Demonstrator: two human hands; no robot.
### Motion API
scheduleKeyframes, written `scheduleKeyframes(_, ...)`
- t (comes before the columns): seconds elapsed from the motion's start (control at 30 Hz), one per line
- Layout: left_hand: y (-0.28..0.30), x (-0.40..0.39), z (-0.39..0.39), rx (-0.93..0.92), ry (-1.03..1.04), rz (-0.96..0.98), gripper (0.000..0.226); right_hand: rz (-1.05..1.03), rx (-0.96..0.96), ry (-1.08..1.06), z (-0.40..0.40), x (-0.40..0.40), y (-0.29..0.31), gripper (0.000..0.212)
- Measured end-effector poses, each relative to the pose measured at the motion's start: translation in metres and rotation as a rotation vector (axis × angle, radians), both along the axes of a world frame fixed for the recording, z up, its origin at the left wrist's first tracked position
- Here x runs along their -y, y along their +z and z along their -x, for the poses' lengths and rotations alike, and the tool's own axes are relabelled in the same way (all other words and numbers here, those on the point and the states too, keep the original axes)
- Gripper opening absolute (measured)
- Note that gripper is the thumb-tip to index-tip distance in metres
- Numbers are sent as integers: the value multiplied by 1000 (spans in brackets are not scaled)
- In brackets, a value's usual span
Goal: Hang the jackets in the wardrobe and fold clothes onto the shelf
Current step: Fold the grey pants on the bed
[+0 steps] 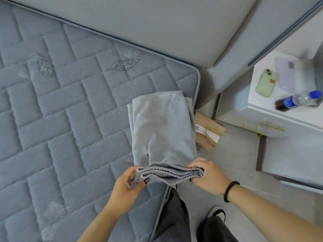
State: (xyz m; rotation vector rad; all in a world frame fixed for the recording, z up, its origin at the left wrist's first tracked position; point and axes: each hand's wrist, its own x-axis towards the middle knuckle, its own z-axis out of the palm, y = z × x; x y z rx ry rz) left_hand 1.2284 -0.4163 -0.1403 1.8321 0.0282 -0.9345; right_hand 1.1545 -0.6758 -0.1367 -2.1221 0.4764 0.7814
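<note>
At the bottom of the view stand the person's dark trousers (174,219) and one shoe (217,213) on the pale floor (244,154), right at the corner of the bed.

Just above, both hands grip the near, ribbed hem of a grey garment (157,126). The left hand (127,184) has its fingers curled round the hem's left end, thumb on top, with a small dark tag showing beside it. The right hand (208,175) pinches the hem's right end, fingers folded over the stacked layers; a black bead bracelet (229,191) circles that wrist. The hem is lifted clear of the bed and shows several layers bunched together between the two hands.

From the hem the garment runs away from the person and lies folded lengthwise on the mattress (70,110), near its right corner, its far end flat on the quilted grey surface with a lower layer peeking out along the left and far edges.

Beside the bed corner, on the floor, lie brown paper parcels (209,131) with white labels.

Farther right stands a white nightstand (262,109) with brass drawer handles. On its top lie a pale green phone (266,82), a cola bottle (297,100) on its side with a blue cap, and a light lilac flat thing (286,74).

Beyond the mattress rises the grey padded headboard (139,20).
</note>
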Motion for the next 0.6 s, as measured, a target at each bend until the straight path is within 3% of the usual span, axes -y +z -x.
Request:
scheduleKeyframes(0.13,-12,25,-57,26,118,24,26,10,75,-18,-60,23,-1,23)
scheduleKeyframes(0.27,-27,60,-144,147,187,56,30,71,264,-161,-138,54,-5,33)
scheduleKeyframes(0.37,-55,80,-193,171,365,-92,40,97,405,-365,-187,72,-22,46)
scheduleKeyframes(0.47,-95,83,-209,-89,363,-305,60,149,284,-479,-204,74,-57,62)
scheduleKeyframes(0.53,-114,85,-201,-225,321,-338,54,217,77,-489,-200,71,-89,81)
scheduleKeyframes(0.6,-133,86,-194,-243,332,-361,54,246,-131,-473,-192,66,-115,88)
